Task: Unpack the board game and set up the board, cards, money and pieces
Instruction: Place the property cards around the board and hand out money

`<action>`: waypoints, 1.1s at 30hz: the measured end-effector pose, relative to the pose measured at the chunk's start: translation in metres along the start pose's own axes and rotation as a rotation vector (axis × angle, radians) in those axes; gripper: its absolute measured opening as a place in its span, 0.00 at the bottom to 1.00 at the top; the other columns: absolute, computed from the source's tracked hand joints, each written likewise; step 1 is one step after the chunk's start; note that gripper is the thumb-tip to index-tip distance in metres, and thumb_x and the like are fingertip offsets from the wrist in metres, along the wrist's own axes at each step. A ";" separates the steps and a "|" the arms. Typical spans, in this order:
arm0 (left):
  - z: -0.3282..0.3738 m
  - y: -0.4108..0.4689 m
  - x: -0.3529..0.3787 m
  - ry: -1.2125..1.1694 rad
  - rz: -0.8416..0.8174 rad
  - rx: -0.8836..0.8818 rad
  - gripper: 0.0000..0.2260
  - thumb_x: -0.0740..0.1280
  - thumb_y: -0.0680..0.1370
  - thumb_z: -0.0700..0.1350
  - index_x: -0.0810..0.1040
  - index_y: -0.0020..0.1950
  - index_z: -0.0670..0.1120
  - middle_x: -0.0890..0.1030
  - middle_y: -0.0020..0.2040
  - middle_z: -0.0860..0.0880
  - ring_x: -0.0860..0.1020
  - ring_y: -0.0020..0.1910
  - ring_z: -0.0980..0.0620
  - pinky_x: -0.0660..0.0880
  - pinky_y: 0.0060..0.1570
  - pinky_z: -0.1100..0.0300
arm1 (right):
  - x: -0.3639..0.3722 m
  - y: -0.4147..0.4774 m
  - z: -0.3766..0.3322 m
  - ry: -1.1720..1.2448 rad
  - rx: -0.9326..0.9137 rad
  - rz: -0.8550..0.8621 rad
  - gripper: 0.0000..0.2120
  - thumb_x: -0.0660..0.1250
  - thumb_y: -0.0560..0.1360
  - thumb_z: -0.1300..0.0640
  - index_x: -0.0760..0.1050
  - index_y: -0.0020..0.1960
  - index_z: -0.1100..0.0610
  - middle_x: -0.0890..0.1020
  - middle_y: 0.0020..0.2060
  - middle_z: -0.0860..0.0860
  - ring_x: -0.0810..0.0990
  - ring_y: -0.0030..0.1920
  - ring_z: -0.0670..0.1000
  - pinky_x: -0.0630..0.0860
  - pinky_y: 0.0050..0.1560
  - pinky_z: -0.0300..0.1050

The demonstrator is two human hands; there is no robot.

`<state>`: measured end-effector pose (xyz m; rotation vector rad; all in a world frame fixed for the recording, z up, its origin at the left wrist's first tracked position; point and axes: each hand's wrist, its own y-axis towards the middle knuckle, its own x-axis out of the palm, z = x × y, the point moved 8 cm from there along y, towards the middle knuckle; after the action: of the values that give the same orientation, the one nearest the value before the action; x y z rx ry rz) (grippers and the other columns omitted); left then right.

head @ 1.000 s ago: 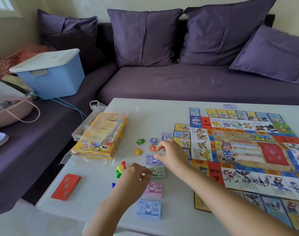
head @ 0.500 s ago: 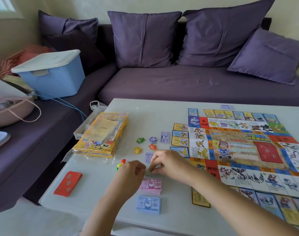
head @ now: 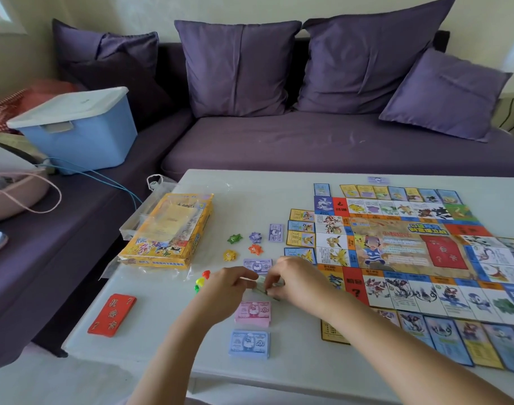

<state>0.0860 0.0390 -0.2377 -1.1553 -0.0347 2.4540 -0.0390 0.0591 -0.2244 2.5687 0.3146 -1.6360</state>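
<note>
The colourful game board (head: pixel 410 249) lies open on the right of the white table (head: pixel 249 200), ringed by property cards. My left hand (head: pixel 226 290) and my right hand (head: pixel 296 279) meet over a small green stack of money (head: pixel 261 286) and pinch it between their fingertips. Below it lie a pink money stack (head: pixel 253 312) and a blue one (head: pixel 249 343); a purple one (head: pixel 257 265) lies above. Star-shaped tokens (head: pixel 244 245) sit further back. Small coloured pieces (head: pixel 201 280) peek out left of my left hand.
The yellow game box (head: pixel 168 232) lies on clear plastic wrap at the table's left. A red card stack (head: pixel 112 314) sits near the front left corner. A purple sofa (head: pixel 308 147) with cushions runs behind; a blue lidded bin (head: pixel 77 130) stands on it.
My right hand drew back from the orange star token to the green money stack, and my left hand came in to meet it. Both now pinch that stack.
</note>
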 end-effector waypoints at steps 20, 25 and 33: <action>0.052 -0.068 0.026 -0.255 0.053 0.046 0.08 0.60 0.79 0.40 0.79 0.45 0.43 0.81 0.35 0.50 0.78 0.26 0.55 0.78 0.32 0.58 | -0.002 -0.042 0.011 -0.198 0.044 -0.082 0.20 0.66 0.76 0.47 0.73 0.68 0.46 0.68 0.53 0.50 0.64 0.59 0.52 0.64 0.59 0.48; 0.035 -0.103 0.067 -0.389 -0.169 -0.171 0.13 0.60 0.80 0.42 0.78 0.39 0.41 0.80 0.29 0.48 0.77 0.24 0.53 0.74 0.28 0.63 | -0.002 -0.065 0.007 -0.146 0.072 -0.065 0.21 0.68 0.75 0.47 0.74 0.67 0.48 0.68 0.51 0.49 0.65 0.59 0.52 0.64 0.63 0.46; 0.022 -0.131 0.118 -0.789 -0.292 -0.455 0.17 0.62 0.80 0.48 0.81 0.47 0.35 0.84 0.42 0.40 0.84 0.40 0.45 0.79 0.37 0.59 | 0.005 -0.113 -0.003 -0.068 0.026 0.030 0.19 0.67 0.76 0.47 0.75 0.66 0.49 0.66 0.48 0.47 0.64 0.54 0.48 0.62 0.54 0.40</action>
<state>0.0514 0.2070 -0.2835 -0.2181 -0.9522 2.5205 -0.0591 0.1706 -0.2227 2.5170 0.2506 -1.7237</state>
